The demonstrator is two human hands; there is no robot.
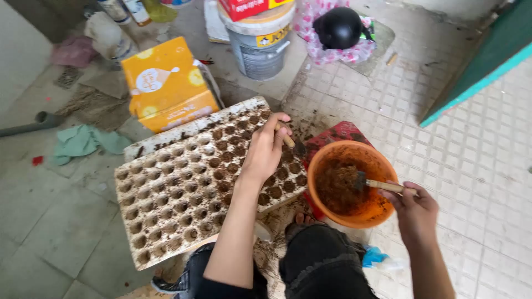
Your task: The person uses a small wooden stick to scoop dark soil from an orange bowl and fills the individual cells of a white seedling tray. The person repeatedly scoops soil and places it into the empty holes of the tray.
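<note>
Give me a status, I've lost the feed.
Left hand holds a stick over the seed tray. Right hand holds a trowel in the orange bowl. Nothing between.

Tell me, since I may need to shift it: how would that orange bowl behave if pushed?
The orange bowl probably slides, its soil adding weight. Its rounded shape may tip if shoved at the rim. The right hand holds a tool in it.

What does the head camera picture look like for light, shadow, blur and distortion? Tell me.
Head view: soft, even daylight, no hard shadows; only faint shade under the white cell-pocked seedling tray. No strong glare on the round orange plastic bowl. Wide-angle bending curves the tile lines towards the edges. Left hand and right hand look slightly soft.
</note>
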